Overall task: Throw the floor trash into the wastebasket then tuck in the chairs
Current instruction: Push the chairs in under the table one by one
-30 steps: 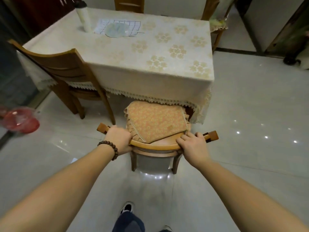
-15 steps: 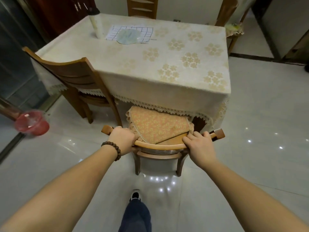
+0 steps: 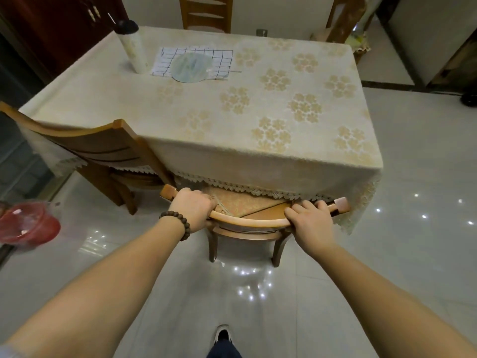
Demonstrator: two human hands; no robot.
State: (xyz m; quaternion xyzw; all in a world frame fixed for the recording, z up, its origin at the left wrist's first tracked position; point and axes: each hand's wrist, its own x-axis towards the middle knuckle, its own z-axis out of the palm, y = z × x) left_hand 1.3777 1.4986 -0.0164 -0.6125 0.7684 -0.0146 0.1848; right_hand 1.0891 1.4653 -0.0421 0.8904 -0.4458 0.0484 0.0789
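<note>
**Chair nearly home under the table — watch the lace and the neighbour**

Pushed forward since the earlier frames, the chair [image 3: 247, 223] now has most of its seat under the tablecloth's lace edge [image 3: 258, 189], where a second ago the whole cushion lay in the open.

Nearest, a shoe [image 3: 223, 335] stands on the glossy tiled floor [image 3: 387, 254] behind the chair. Both hands grip the curved top rail: the left hand [image 3: 194, 209], with a bead bracelet [image 3: 178, 223] at its wrist, has its fingers curled over the rail near its left end; the right hand [image 3: 311, 223] wraps the rail near its right end, fingers closed round the wood.

Just beyond the hands, only a strip of the orange cushion [image 3: 240, 205] shows below the lace. The risk sits here: if the push goes on, the rail or the knuckles could catch the hanging cloth and drag it — and with it whatever stands on the table [image 3: 206, 112]. A pinch of fingers between rail and table edge is also possible.

Left of the left hand, a second chair [image 3: 85, 148] stands angled, its back post close to the rail's end; an uneven shove could knock the two together. It does not look fully tucked in yet.

Further left, a red wastebasket [image 3: 28, 226] sits on the floor. Beyond, a tall bottle [image 3: 131, 47] stands beside a checked cloth [image 3: 193, 60] — top-heavy, likely first to topple if the cloth shifts.
</note>
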